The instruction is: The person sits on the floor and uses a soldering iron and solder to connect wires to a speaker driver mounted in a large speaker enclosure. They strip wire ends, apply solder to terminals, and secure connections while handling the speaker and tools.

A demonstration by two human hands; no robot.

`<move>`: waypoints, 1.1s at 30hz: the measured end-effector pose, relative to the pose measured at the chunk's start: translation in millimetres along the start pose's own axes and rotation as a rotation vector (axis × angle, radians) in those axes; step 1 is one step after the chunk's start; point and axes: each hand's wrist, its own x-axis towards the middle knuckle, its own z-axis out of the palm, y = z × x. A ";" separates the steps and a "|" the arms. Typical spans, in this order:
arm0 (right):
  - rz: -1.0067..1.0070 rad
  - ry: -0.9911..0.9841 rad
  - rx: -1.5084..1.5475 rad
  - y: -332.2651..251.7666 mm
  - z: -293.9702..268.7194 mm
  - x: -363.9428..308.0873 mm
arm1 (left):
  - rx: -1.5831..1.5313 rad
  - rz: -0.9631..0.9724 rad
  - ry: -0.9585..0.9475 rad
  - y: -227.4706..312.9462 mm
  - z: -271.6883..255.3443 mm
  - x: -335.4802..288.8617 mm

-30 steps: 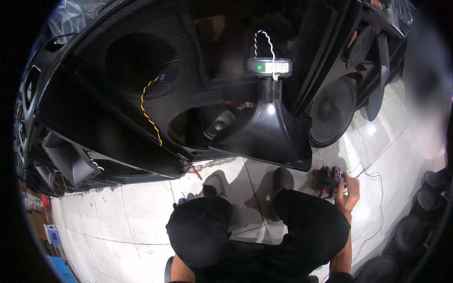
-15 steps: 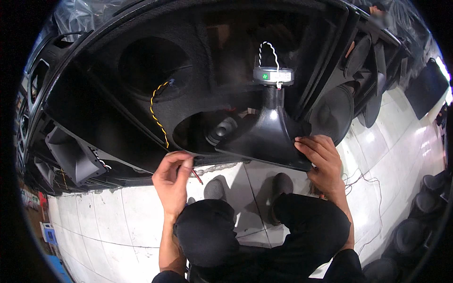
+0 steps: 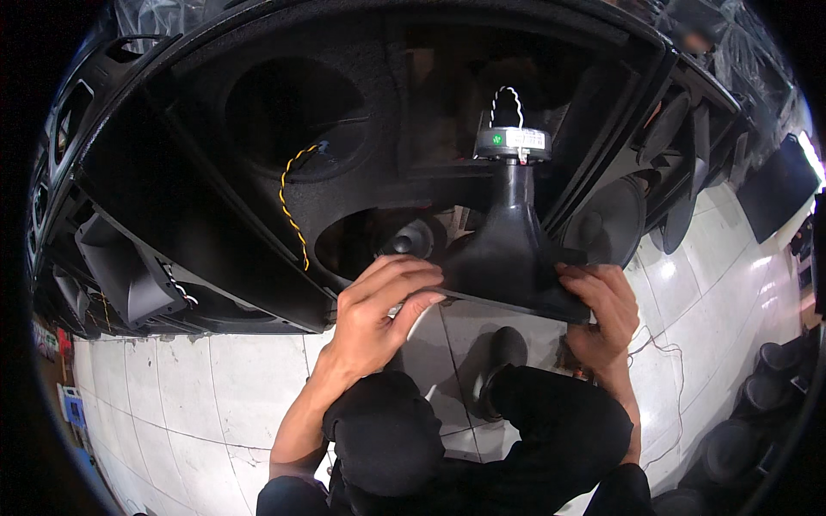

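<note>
A black speaker horn (image 3: 508,249) stands with its wide mouth toward me. At its narrow far end sits a round grey driver (image 3: 514,146) with a loop of white twisted wire (image 3: 520,105). My left hand (image 3: 379,305) is closed at the horn's left corner, fingers on top and thumb below. The right corner is gripped by my right hand (image 3: 602,310). Behind the horn is a large black speaker cabinet (image 3: 361,185); a yellow-and-black twisted wire (image 3: 286,206) hangs from its left round opening. A speaker cone (image 3: 404,241) shows past my left fingers.
More cabinets stand on both sides, with a grey horn (image 3: 129,271) at the left and a large cone (image 3: 602,224) at the right. A thin cable (image 3: 680,378) lies on the white tiled floor (image 3: 267,387). Several round black speakers (image 3: 731,439) sit at the lower right.
My left hand has moved right and taken hold of the horn's left corner. The red-and-black wire beside it no longer shows. The horn and my right hand have shifted slightly right.
</note>
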 end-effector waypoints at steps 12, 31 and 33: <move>-0.205 -0.009 -0.073 -26.0 8.9 72.2 | 0.110 -0.186 0.073 -11.0 5.2 -11.3; 0.052 0.427 -0.606 -14.8 15.5 49.9 | -0.117 -0.487 -0.091 -54.2 55.6 -31.1; 0.092 0.538 -0.388 -5.7 23.3 49.3 | -0.147 -0.482 -0.089 -56.3 62.4 -29.9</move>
